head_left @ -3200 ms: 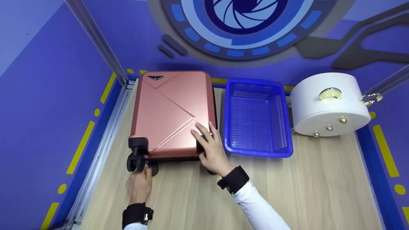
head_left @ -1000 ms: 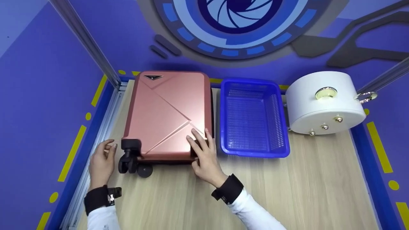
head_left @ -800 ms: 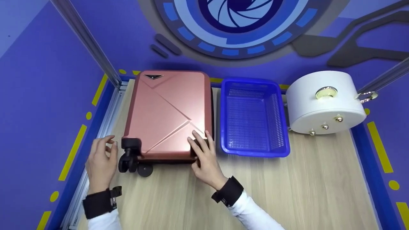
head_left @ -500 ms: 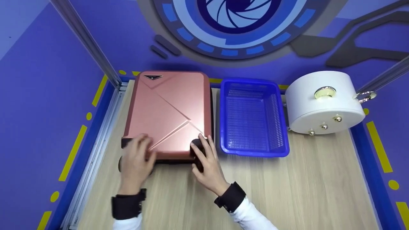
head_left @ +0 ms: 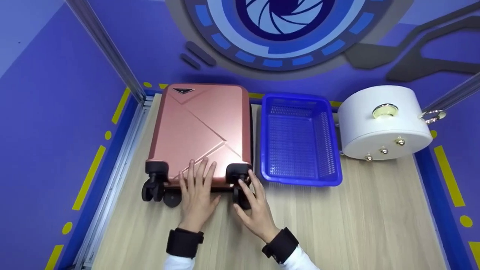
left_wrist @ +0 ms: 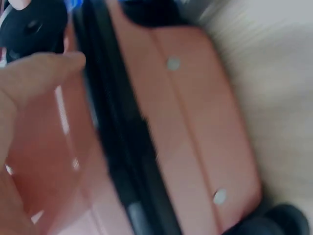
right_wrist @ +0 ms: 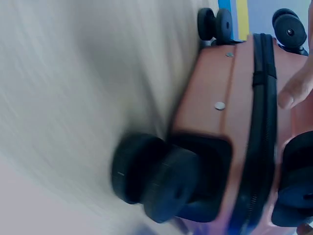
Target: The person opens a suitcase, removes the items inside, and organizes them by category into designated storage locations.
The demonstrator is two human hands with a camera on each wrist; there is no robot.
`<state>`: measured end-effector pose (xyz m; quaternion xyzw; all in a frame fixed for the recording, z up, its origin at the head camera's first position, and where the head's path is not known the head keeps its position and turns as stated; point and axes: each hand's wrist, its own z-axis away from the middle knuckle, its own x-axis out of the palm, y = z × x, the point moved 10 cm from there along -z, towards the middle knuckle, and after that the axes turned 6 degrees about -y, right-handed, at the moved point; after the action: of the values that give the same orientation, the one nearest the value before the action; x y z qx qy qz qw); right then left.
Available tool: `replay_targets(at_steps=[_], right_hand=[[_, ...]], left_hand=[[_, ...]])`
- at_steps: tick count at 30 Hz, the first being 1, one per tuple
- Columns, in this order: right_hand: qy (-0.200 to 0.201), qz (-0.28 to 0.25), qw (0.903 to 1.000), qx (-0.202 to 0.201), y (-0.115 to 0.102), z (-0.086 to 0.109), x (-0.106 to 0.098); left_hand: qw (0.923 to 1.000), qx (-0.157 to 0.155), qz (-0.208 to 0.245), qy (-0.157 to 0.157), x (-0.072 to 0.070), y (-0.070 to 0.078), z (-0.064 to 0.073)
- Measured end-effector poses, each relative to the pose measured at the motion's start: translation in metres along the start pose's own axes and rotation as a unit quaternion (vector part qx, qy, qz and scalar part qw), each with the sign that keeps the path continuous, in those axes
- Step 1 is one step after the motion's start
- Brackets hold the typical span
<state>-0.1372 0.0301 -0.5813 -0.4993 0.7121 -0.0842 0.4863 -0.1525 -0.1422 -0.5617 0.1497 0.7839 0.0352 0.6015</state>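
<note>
A rose-pink hard-shell suitcase point(head_left: 202, 123) lies flat on the wooden board, its black wheels toward me. My left hand point(head_left: 197, 198) rests with spread, straight fingers on the near end of its shell, between the two upper wheels. The thumb point(left_wrist: 54, 68) lies near the black zip band point(left_wrist: 122, 122) in the left wrist view. By the right upper wheel point(head_left: 240, 197) is my right hand point(head_left: 258, 212), its fingers extended along the wheel's right side. A lower wheel point(right_wrist: 156, 176) and the suitcase's near end show in the right wrist view, blurred.
A blue plastic basket point(head_left: 264, 142) stands close to the suitcase's right side. Beyond it a white rounded case point(head_left: 360, 120) with gold feet and a ring handle lies on its side. Blue printed walls point(head_left: 48, 123) and metal rails point(head_left: 112, 183) border the board.
My left hand left the left wheel, hung beside the suitcase's left edge, then crossed right onto its near end. My right hand slid off the shell, back toward me along the right wheel.
</note>
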Motion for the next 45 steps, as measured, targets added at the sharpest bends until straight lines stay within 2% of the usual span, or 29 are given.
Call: replay_targets(at_steps=[4,8,11,16,20,24,28,32,39,42,45], right_hand=[[0.020,-0.041,0.9986,0.028,0.008,0.005,-0.003],[0.043,-0.061,0.9965,0.038,0.012,0.004,-0.005],[0.062,-0.095,0.9926,0.043,0.011,0.004,-0.007],[0.079,-0.194,0.9744,0.082,0.005,-0.001,-0.013],[0.076,-0.252,0.9589,0.105,-0.006,-0.007,-0.020],[0.074,-0.269,0.9544,0.105,-0.014,-0.012,-0.023],[0.081,-0.267,0.9560,0.090,-0.017,-0.016,-0.022],[0.083,-0.251,0.9625,0.059,-0.020,-0.020,-0.020],[0.052,-0.177,0.9816,-0.051,-0.042,-0.039,-0.025],[0.048,-0.159,0.9809,-0.101,-0.045,-0.041,-0.028],[0.061,-0.146,0.9792,-0.127,-0.039,-0.036,-0.031]], left_hand=[[0.9993,-0.016,-0.025,0.023,0.008,-0.001,-0.001],[0.9987,-0.018,-0.028,0.038,0.010,-0.002,-0.001],[0.9988,-0.016,-0.022,0.040,0.010,-0.003,-0.001],[0.9988,-0.009,-0.014,0.046,0.007,-0.003,0.001],[0.9986,-0.001,-0.029,0.045,0.005,-0.002,0.003],[0.9977,0.006,-0.042,0.053,0.000,-0.002,0.003],[0.9961,0.013,-0.039,0.077,-0.008,-0.004,0.002],[0.9931,0.015,-0.037,0.110,-0.018,-0.011,0.002],[0.9838,0.008,0.016,0.178,-0.041,-0.030,0.004],[0.9807,0.005,0.031,0.193,-0.050,-0.036,0.005],[0.9766,0.009,0.042,0.211,-0.059,-0.039,0.006]])
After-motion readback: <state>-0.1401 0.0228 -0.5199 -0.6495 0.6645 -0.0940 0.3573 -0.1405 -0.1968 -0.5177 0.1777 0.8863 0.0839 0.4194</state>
